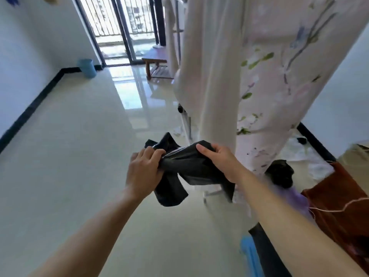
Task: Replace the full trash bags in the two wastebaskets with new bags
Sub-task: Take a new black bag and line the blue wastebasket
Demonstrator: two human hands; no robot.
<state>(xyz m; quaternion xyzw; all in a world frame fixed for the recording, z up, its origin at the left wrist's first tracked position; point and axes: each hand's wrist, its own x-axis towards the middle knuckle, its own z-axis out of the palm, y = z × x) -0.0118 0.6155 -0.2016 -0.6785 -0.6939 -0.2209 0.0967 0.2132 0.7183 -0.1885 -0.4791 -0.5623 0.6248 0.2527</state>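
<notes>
**We hold a fresh black bag stretched between both hands.**

Our left hand [143,170] pinches one crumpled edge of the trash bag [191,166]. Our right hand [221,160] curls over the other side, so both are clamped on the plastic, which hangs in the air above the floor [79,156]. We judge the pull apart is meant to find the mouth and spread it. One blue wastebasket [86,67] stands by the far wall, well apart from us. A blue rim [249,254] shows beside our right forearm with dark plastic against it, but we cannot tell whether it is lined. A dark bundle [279,173] lies at the foot of the hanging floral cloth [239,76], likely a full bag set aside.
</notes>
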